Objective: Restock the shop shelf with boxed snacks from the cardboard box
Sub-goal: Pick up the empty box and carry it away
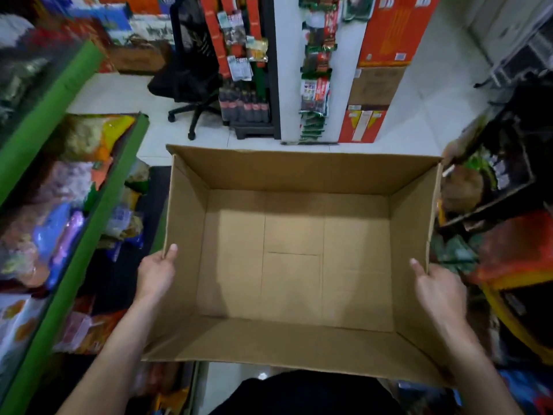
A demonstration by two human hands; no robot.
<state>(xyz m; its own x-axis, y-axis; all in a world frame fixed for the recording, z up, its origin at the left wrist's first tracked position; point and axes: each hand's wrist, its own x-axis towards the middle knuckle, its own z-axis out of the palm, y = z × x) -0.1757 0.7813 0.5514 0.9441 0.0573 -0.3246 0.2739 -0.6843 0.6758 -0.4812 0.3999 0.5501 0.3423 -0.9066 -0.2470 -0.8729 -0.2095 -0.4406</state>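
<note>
Hands (157,272) (440,290) grip plain rectangular corrugated cardboard box (294,265) walls.

- Open brown cardboard box (294,265), flaps up, interior bare; held above the white tiled floor (434,115).
- Left hand (157,272) grips its left wall, thumb over the rim.
- Right hand (440,290) grips the right wall likewise.
- Green-edged shelf of bagged snacks (89,223) at left.

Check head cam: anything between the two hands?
Only the cardboard box, open and empty inside. The left hand grips its left wall and the right hand its right wall; bare cardboard floor spans between.
</note>
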